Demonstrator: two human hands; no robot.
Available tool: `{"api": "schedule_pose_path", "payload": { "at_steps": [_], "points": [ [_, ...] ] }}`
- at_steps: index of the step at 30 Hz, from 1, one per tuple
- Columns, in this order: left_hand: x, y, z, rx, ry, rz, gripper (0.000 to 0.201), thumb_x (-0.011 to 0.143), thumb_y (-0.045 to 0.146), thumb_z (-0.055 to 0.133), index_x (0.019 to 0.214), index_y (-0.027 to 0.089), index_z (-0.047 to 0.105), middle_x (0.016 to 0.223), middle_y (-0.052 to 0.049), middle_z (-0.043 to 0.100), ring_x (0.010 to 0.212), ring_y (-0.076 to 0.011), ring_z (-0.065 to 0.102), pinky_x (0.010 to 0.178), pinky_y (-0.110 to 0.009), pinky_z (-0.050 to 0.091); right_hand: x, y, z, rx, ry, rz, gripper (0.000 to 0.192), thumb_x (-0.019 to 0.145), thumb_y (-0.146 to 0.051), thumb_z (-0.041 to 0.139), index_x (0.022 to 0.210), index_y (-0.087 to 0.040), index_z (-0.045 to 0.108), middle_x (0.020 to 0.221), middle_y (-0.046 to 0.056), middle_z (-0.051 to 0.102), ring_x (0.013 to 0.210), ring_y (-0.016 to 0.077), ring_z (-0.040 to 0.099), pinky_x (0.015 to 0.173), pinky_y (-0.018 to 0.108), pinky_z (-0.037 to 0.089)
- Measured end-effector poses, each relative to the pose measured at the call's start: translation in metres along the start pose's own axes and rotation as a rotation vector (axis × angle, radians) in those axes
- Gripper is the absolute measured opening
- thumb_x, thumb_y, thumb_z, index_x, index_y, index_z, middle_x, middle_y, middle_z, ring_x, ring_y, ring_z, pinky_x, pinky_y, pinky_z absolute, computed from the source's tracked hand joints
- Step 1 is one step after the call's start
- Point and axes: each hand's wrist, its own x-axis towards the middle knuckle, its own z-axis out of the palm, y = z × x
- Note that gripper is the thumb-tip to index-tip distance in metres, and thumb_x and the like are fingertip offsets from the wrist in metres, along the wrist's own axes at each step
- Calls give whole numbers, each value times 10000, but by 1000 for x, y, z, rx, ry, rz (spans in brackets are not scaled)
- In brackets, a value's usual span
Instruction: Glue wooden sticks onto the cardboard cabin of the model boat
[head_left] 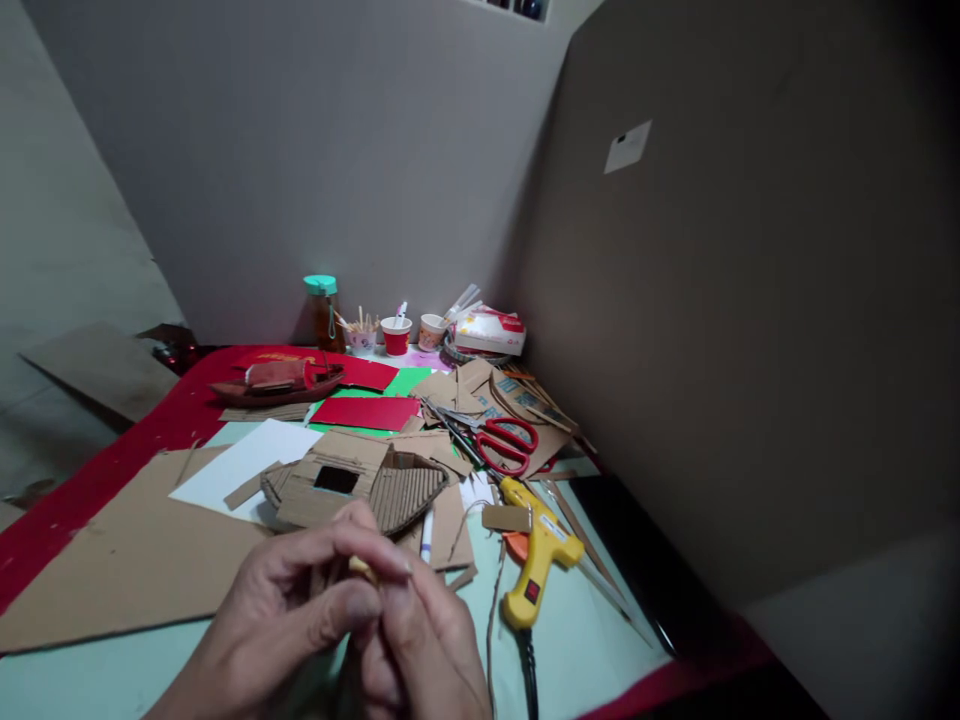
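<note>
Both of my hands meet low in the middle of the head view, fingertips pressed together. Between the thumb and fingers of my left hand [292,595] shows a small pale-yellow piece [362,568]; its kind I cannot make out. My right hand [427,630] is closed against the left fingertips, and whatever it pinches is hidden behind the fingers. Just beyond the hands rests a cardboard model boat [409,490] with a cabin and a dark window opening. A yellow glue gun [541,560] lies to the right of my right hand.
Red-handled scissors [506,445] lie among cardboard scraps [487,390]. A large cardboard sheet [135,540] covers the left side. Further back stand a brown model boat [277,383], a bottle [322,310] and paper cups [396,337]. A black flat object [637,560] lies by the right-hand panel.
</note>
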Motion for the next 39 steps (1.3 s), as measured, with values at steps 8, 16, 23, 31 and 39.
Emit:
{"api": "schedule_pose_path", "payload": {
  "at_steps": [8, 16, 23, 31, 39],
  "points": [
    [29, 24, -18, 1, 87, 16, 471, 687, 608, 873, 663, 186, 666, 683, 64, 491, 492, -48, 297, 411, -123, 338, 6, -65, -39, -1026, 30, -178, 223, 1054, -387, 479, 1171, -227, 582, 815, -9, 624, 754, 164, 595, 660, 247, 433],
    [41, 7, -22, -12, -72, -180, 470, 937, 617, 614, 716, 204, 570, 476, 89, 350, 471, -80, 141, 416, -177, 210, 42, -81, -93, -1598, -41, -150, 219, 897, -20, 524, 1036, -144, 638, 1030, 125, 660, 923, 239, 595, 760, 324, 426],
    [46, 8, -26, -109, -44, -348, 613, 676, 516, 918, 1176, 238, 701, 631, 76, 430, 529, -59, 159, 419, -129, 156, 57, -94, -99, -1626, -129, -175, 157, 992, -67, 536, 1058, -152, 650, 1053, 84, 686, 1004, 198, 634, 901, 300, 482],
    [51, 6, -30, -167, -37, -372, 367, 736, 465, 898, 904, 196, 714, 599, 75, 493, 472, -11, 69, 392, -116, 138, 96, -116, -153, -1867, 92, -15, 153, 1024, -189, 608, 1156, -133, 661, 1116, 80, 699, 1042, 237, 685, 912, 436, 570],
    [52, 13, -35, -124, -13, -289, 343, 852, 519, 781, 836, 178, 744, 527, 101, 290, 503, -62, 65, 422, -162, 135, 113, -104, -151, -1961, 76, 19, 248, 990, -262, 685, 1208, -145, 665, 1244, 109, 671, 1164, 272, 647, 998, 489, 544]
  ]
}}
